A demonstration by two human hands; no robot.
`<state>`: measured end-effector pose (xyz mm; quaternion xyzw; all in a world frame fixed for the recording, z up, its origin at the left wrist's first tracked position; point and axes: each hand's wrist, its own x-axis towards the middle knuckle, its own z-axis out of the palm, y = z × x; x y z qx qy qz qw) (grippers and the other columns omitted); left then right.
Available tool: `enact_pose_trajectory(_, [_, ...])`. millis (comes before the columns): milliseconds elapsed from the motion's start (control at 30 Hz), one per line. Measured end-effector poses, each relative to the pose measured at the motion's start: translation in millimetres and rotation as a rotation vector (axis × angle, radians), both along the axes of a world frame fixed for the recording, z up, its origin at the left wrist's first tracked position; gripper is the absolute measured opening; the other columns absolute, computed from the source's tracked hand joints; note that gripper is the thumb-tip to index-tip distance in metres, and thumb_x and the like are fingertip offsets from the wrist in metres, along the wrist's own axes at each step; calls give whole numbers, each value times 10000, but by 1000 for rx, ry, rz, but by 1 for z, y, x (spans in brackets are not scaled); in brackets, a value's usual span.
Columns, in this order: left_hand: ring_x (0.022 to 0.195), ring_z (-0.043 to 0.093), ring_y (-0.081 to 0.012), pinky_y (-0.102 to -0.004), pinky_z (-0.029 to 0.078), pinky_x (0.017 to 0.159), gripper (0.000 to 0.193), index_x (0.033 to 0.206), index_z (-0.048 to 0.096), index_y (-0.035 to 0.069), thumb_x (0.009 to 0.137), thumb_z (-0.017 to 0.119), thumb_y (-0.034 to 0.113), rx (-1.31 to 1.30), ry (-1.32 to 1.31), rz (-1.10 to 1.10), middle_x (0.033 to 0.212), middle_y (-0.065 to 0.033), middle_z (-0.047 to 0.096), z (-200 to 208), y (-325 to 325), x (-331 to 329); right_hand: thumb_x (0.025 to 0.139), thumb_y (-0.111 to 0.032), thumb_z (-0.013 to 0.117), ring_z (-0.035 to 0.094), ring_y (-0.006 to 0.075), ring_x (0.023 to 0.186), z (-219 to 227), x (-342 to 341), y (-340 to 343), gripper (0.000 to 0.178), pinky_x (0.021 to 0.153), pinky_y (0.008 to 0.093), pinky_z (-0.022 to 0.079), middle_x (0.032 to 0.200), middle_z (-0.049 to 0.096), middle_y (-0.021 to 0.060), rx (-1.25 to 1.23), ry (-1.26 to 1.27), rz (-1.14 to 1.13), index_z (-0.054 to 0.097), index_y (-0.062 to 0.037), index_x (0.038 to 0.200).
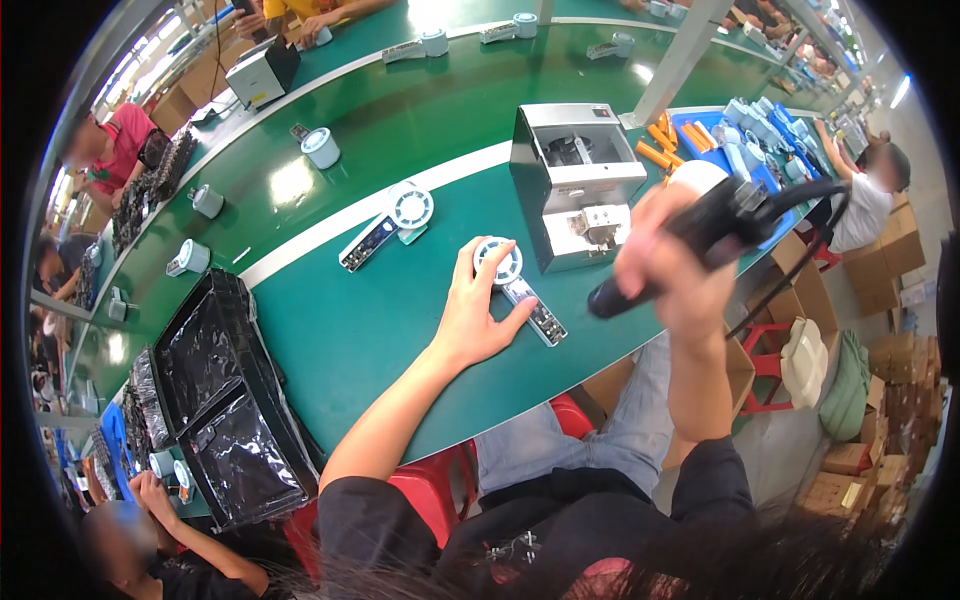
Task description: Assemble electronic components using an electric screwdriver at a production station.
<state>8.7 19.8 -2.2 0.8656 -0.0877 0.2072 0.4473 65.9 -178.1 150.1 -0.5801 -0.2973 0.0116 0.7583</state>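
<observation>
A small fan (515,285) is steadied on the green worktop (380,330), just before the grey box (580,185), by the left hand (470,315)'s fingertips; a black screwdriver (690,245) is gripped above it in the right hand (670,265).

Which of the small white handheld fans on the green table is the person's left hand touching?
The fan just in front of the grey metal machine: the left hand rests its fingers on the round head. The other fan lies apart, untouched.

top: black short-sleeved shirt (520,520) with a small white print
legs: grey-blue jeans (590,435)
arms: bare below the sleeves
hair: dark
</observation>
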Motion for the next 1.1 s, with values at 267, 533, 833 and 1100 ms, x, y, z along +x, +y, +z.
enact_pose_trajectory(267, [1238, 489, -435, -461, 446, 1027, 691, 1403, 469, 82, 795, 787, 168, 1, -31, -12, 1368, -268, 396, -1, 0, 0, 837, -38, 723, 536, 118, 475, 18, 72, 18, 171, 485, 259, 415, 597, 565, 26, 7, -81, -317, 581, -34, 744])
enact_pose_trajectory(533, [1220, 497, -446, -469, 447, 1019, 708, 1389, 471, 93, 768, 804, 153, -16, -46, -28, 1361, -272, 398, 4, -1, 1, 812, 25, 733, 562, 86, 486, 10, 16, 38, 117, 471, 217, 444, 616, 596, 15, 98, 8, -160, 626, -8, 779])
enact_pose_trajectory(833, [1221, 500, -439, -483, 459, 1007, 744, 1392, 466, 92, 746, 823, 182, -77, -24, -35, 1360, -259, 408, -5, 1, 4, 823, 51, 705, 586, 96, 543, -4, 5, 86, 127, 502, 236, 464, 695, 619, 41, 8, -48, -25, 603, -12, 863])
enact_pose_trajectory(1100, [1202, 506, -453, -502, 475, 983, 741, 1377, 456, 64, 747, 822, 201, -22, -77, -31, 1380, -278, 403, -12, 4, 4, 815, 75, 696, 580, 90, 546, -16, 2, 94, 170, 507, 244, 470, 740, 607, 32, -22, -63, -5, 573, -27, 873])
